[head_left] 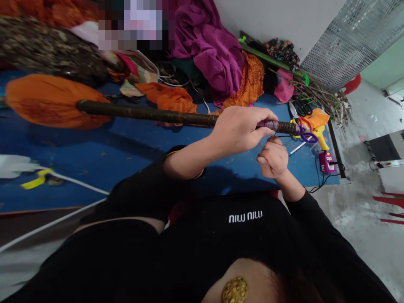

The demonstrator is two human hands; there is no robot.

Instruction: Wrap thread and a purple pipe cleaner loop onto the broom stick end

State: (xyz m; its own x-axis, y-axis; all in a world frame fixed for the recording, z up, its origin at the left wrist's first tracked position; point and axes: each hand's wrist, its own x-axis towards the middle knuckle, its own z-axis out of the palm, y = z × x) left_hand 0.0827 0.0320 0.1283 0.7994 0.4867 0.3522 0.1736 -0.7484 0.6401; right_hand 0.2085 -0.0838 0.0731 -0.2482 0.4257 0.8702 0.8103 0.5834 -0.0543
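A long dark stick (151, 114) lies across the view above the blue table, with a bulging orange cloth bundle (59, 101) at its left end. My left hand (241, 128) is wrapped round the stick near its right part, beside a band of purple wrapping (268, 125). Just below that wrapping, my right hand (274, 158) is closed in a fist, with a thin dark strand running from the stick to its fingers. Purple and yellow rings (309, 138) are at the stick's right end.
Blue table (132, 145) holds magenta cloth (214, 46), orange cloth (172, 99), scissors (293, 110), a yellow glue gun (321, 136) and a purple power socket (327, 163). Twigs (334, 99) stick out past the right edge. A white cable (78, 182) crosses the left side.
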